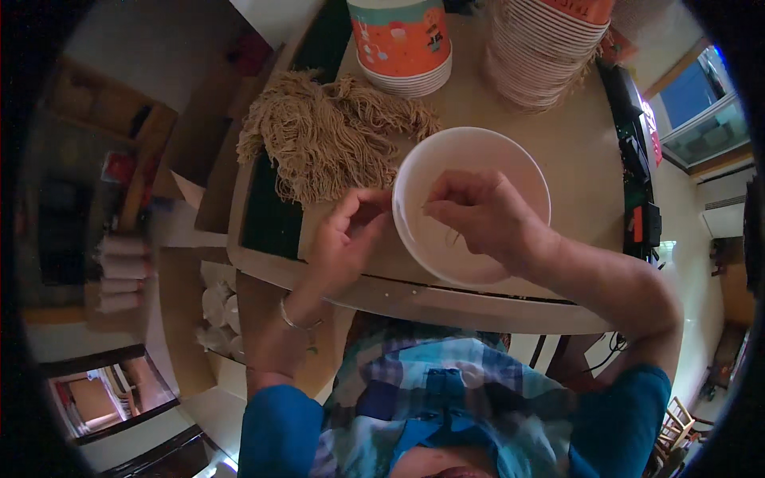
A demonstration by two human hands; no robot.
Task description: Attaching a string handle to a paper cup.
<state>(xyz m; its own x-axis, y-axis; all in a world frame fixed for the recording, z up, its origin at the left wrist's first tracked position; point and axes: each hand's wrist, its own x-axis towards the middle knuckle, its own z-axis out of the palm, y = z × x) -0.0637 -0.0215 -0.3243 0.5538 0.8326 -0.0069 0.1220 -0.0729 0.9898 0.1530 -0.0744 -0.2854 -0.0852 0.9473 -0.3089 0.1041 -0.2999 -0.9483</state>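
Note:
A white round paper tub point(516, 159) stands with its mouth up near the table's front edge. My right hand point(486, 211) is over and inside its mouth, thumb and fingers pinched together. A thin pale strand shows just below those fingertips; what exactly lies in the pinch is too small to make out. My left hand point(347, 235), slightly blurred, is beside the tub's left wall with fingers curved and a gap between thumb and forefinger. Whether its fingertips touch the wall I cannot tell. Behind it lies a heap of beige twisted strings point(319, 135).
At the back stand a nested stack of orange and green paper tubs point(402, 48) and a taller stack of tubs point(546, 56). Black devices point(637, 159) line the table's right edge. On the lower left, an open cardboard box point(187, 319) holds white items in clear plastic.

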